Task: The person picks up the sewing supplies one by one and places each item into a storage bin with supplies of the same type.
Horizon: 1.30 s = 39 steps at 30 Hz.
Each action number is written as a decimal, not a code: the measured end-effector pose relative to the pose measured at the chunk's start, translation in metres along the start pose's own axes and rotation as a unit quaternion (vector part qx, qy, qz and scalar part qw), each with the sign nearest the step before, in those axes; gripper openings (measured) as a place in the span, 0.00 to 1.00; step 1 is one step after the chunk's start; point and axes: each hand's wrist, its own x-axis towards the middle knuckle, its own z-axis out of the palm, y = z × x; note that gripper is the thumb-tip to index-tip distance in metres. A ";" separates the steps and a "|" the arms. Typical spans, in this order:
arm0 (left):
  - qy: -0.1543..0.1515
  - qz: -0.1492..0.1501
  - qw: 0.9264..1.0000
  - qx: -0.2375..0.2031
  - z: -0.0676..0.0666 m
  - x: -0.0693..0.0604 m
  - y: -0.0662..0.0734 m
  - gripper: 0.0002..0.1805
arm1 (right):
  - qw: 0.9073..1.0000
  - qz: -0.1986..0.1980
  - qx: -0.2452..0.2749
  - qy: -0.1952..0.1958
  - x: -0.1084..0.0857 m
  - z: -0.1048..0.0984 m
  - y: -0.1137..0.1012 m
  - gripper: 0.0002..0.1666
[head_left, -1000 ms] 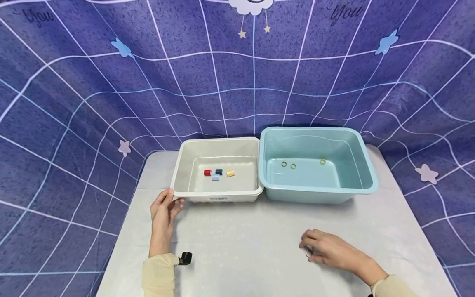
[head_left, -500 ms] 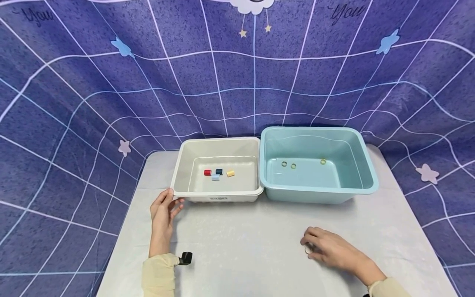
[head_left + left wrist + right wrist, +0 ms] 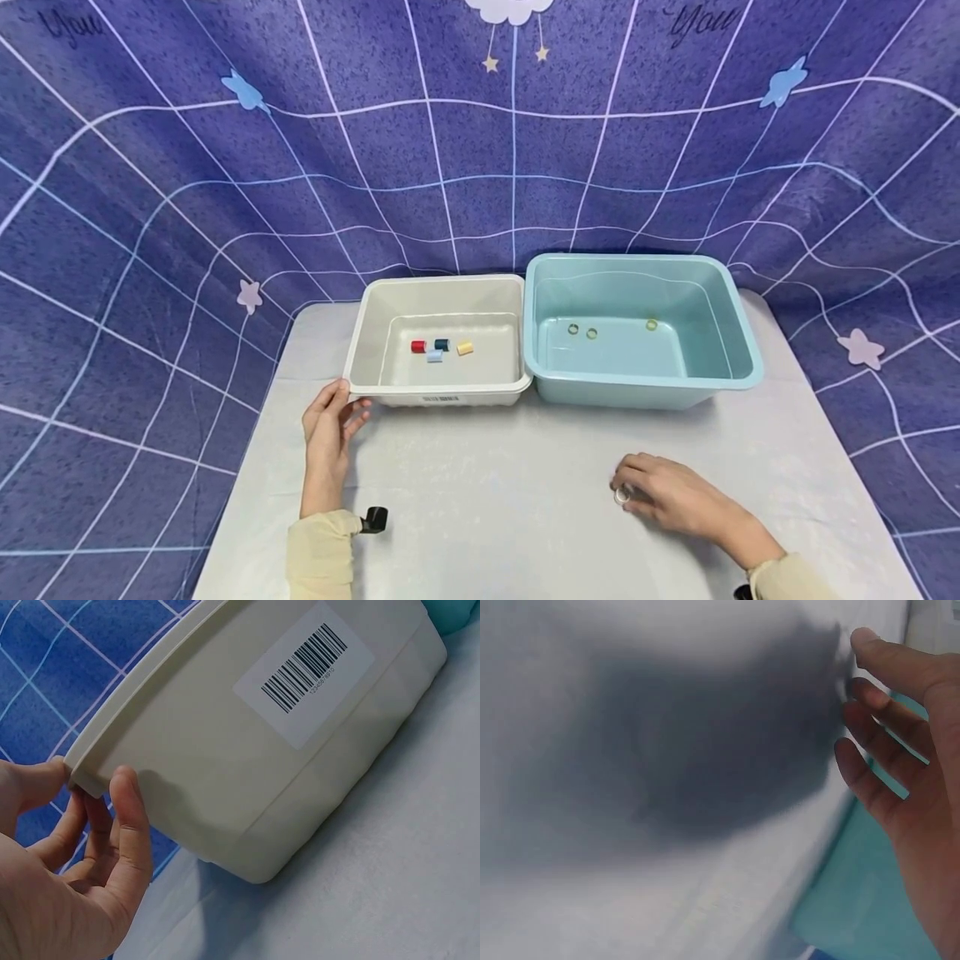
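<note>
My left hand grips the near left corner of an off-white plastic bin, thumb above the rim and fingers beneath it in the left wrist view. Inside that bin lie a red thread spool, a dark blue one, a light blue one and a yellow one. My right hand, low over the table, pinches a small silvery ring at its fingertips. In the right wrist view the ring is barely discernible between thumb and fingers.
A light blue bin stands against the off-white bin's right side. It contains three small yellowish rings, one of them a ring toward the right. Both bins sit at the back of a white-covered table, before a purple curtain.
The right hand and the ring have shifted slightly away from the table's front edge, and the ring shows more of its round face. The left hand keeps its hold on the bin.
</note>
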 end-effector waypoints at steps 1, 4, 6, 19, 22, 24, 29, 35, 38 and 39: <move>0.001 -0.001 1.000 0.000 0.000 0.000 0.000 0.18 | 1.000 -0.004 -0.005 0.000 0.001 -0.003 0.000 0.16; 0.006 -0.003 1.000 -0.005 0.001 0.001 0.000 0.22 | 1.000 -0.009 -0.018 0.001 0.007 -0.012 0.000 0.16; 0.006 -0.003 1.000 -0.009 0.001 0.001 -0.001 0.24 | 1.000 -0.010 -0.021 -0.003 0.011 -0.019 0.000 0.17; -0.003 -0.002 1.000 0.004 0.001 0.000 0.002 0.25 | 0.998 -0.057 0.016 -0.027 0.050 -0.047 -0.008 0.17; -0.001 -0.005 1.000 0.003 0.001 0.000 0.002 0.26 | 0.997 -0.052 0.035 -0.048 0.057 -0.054 -0.013 0.16; -0.001 -0.007 1.000 0.004 0.001 -0.001 0.001 0.26 | 0.996 -0.049 0.049 -0.059 0.061 -0.059 -0.015 0.15; -0.004 -0.011 1.000 0.007 -0.001 -0.001 -0.001 0.22 | 0.994 -0.055 0.066 -0.068 0.070 -0.072 -0.019 0.15; -0.005 -0.013 1.000 -0.004 0.000 0.000 -0.001 0.18 | 0.995 -0.046 0.040 -0.078 0.083 -0.094 -0.022 0.14; -0.003 -0.012 1.000 -0.016 0.001 0.002 0.001 0.15 | 0.995 -0.036 0.037 -0.087 0.092 -0.109 -0.025 0.12; -0.002 -0.012 1.000 -0.020 0.002 0.002 0.002 0.14 | 0.995 -0.035 0.040 -0.088 0.096 -0.115 -0.026 0.12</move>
